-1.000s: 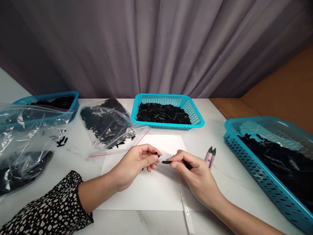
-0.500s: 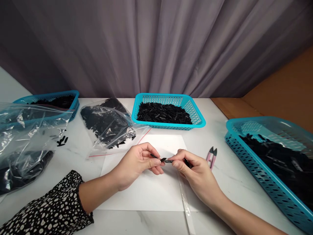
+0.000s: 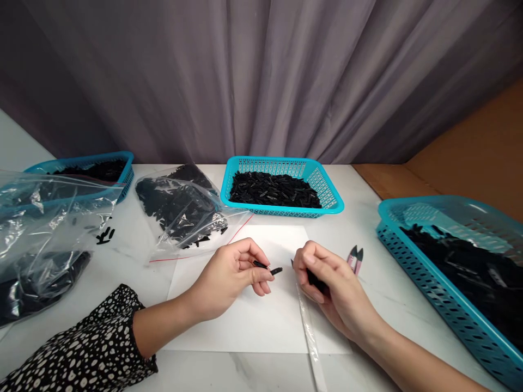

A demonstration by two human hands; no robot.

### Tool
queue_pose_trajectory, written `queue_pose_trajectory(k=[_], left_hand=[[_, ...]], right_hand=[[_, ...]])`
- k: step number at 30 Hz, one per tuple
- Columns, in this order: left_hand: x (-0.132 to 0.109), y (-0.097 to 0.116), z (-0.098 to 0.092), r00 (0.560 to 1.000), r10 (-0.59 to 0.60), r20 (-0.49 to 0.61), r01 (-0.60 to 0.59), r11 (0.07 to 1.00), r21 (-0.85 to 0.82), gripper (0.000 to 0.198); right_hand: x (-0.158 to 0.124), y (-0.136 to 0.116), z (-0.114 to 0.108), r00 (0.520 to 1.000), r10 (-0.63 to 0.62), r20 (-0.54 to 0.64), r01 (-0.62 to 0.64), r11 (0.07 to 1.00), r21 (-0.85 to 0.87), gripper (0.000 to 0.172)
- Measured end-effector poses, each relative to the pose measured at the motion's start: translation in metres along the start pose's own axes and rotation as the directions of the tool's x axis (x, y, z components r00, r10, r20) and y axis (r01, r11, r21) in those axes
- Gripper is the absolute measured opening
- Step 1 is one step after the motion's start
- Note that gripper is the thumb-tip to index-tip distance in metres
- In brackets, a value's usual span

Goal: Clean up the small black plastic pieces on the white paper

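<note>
My left hand pinches a small black plastic piece between thumb and fingers, its tip sticking out to the right above a white sheet of paper. My right hand sits a short gap to the right, fingers curled around several more black pieces held in the palm. A narrow clear plastic strip lies on the paper below the right hand.
Pink thread snips lie right of my right hand. A teal basket of black pieces stands behind the paper, another teal basket at right, a third far left. Two clear bags of black pieces lie at left.
The hands had come together with the black piece between them; now they have drawn apart, the piece staying in my left hand and my right hand pulling back to the right.
</note>
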State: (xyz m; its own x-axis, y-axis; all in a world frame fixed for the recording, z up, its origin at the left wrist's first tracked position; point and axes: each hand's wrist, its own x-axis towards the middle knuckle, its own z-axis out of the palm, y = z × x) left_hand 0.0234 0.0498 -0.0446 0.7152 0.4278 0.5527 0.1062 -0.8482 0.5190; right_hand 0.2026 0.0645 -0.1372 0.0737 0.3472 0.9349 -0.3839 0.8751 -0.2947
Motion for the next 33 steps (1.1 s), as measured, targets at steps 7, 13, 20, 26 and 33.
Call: queue_pose_trajectory(k=[7, 13, 20, 26, 33], left_hand=[[-0.002, -0.002, 0.001, 1.0, 0.006, 0.03, -0.005, 0.999, -0.041, 0.023], [0.002, -0.004, -0.002, 0.999, 0.017, 0.045, -0.013, 0.996, -0.092, 0.03], [0.004, -0.01, -0.008, 0.998, 0.058, -0.033, -0.06, 0.996, -0.073, 0.042], [0.005, -0.007, -0.008, 0.994, 0.069, -0.086, -0.075, 0.995, -0.073, 0.029], [0.005, -0.009, -0.007, 1.0, 0.023, 0.008, -0.021, 0.985, -0.172, 0.028]], right_hand=[[-0.005, 0.004, 0.001, 0.975, -0.213, 0.067, 0.213, 0.798, -0.564, 0.03], [-0.005, 0.002, 0.004, 0.983, -0.183, -0.031, 0.138, 0.832, -0.538, 0.034], [-0.003, 0.002, 0.001, 0.984, -0.165, -0.063, 0.104, 0.831, -0.546, 0.039], [-0.002, 0.001, 0.001, 0.979, -0.192, -0.063, 0.126, 0.824, -0.553, 0.035], [-0.002, 0.002, 0.001, 0.982, -0.178, -0.07, 0.114, 0.836, -0.537, 0.036]])
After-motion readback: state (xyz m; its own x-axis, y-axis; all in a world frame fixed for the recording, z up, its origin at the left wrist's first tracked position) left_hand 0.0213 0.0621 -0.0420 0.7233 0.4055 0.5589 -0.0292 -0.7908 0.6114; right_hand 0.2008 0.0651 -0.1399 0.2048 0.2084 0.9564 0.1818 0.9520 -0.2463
